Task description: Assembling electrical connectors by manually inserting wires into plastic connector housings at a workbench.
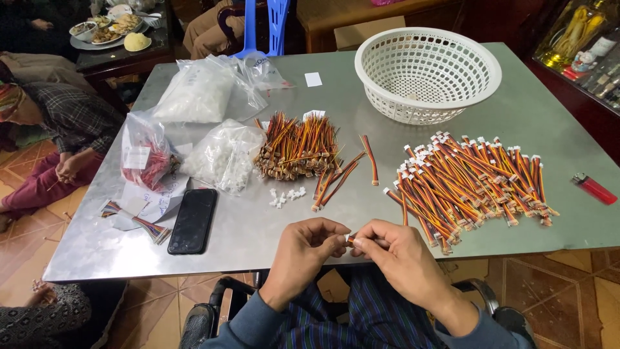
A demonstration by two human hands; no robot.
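Nearby: wire pile (470, 178), phone (193, 220), basket (427, 72), lighter (595, 189).

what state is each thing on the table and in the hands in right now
left hand: pinched on a small wire piece
right hand: pinched on the same wire piece
white basket: upright, looks empty
phone: flat, screen dark
red lighter: lying on its side
wires with white plugs: loose heap
wires without plugs: piled
clear bags: lying flat, filled
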